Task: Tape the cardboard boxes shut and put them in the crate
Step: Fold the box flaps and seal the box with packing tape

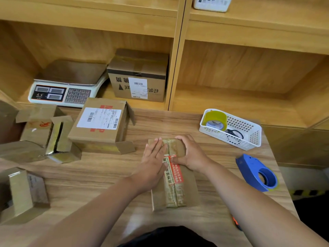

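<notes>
The left hand (154, 157) lay flat, fingers straight, pressing the left flap of the box (178, 191) in the middle of the bench (89, 179). It looked light, thin-walled, its flaps springy — best held by the long sides. The right hand (191, 155) curled over its far right edge, thumb on the red label. The tape dispenser (256, 173) lay further right.

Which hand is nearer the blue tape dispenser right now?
Right. The right hand grips the box, left of the tape dispenser; the left hand presses flat, farther left.
</notes>
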### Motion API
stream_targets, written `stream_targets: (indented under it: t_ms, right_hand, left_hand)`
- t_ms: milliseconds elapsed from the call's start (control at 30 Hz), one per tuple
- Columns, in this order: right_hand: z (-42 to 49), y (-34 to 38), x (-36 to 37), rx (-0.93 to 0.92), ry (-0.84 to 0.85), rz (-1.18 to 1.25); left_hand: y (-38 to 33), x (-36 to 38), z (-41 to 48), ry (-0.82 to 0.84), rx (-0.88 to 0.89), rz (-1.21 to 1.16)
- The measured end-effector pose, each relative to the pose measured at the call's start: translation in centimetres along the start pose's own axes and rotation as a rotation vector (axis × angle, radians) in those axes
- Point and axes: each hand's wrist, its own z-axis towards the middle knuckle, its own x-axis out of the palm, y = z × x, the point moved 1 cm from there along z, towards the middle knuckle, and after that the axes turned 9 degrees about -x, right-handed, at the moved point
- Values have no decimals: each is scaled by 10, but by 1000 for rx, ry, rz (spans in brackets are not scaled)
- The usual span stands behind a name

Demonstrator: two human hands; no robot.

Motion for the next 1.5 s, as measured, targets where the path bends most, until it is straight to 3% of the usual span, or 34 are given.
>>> stream_targets:
  t_ms: [100, 300, 633, 900, 1067, 1267, 1400, 1500]
  right_hand:
    - [-7, 1, 5, -21, -26, 42]
    - [-37, 15, 18, 73, -92, -260]
    - [-101, 34, 34, 157, 8, -433]
    - [-97, 52, 56, 302, -27, -538]
    - [-99, 43, 46, 135, -98, -559]
    - [-86, 21, -2, 37, 188, -390]
    - [-79, 17, -17, -21, 260, -364]
    - [-78, 17, -21, -51, 288, -360]
  left_hand:
    - [-1, 1, 0, -18, -22, -5]
    - [-5, 6, -3, -110, -76, 14]
    - [-11, 15, -18, -257, -192, -103]
    - [-21, 17, -23, -283, -232, -42]
    - [-16, 9, -31, -263, -164, 140]
    - [-23, -1, -67, -274, 62, 498]
    - [-23, -18, -64, -329, 311, 536]
    - [-22, -38, -32, -217, 359, 529]
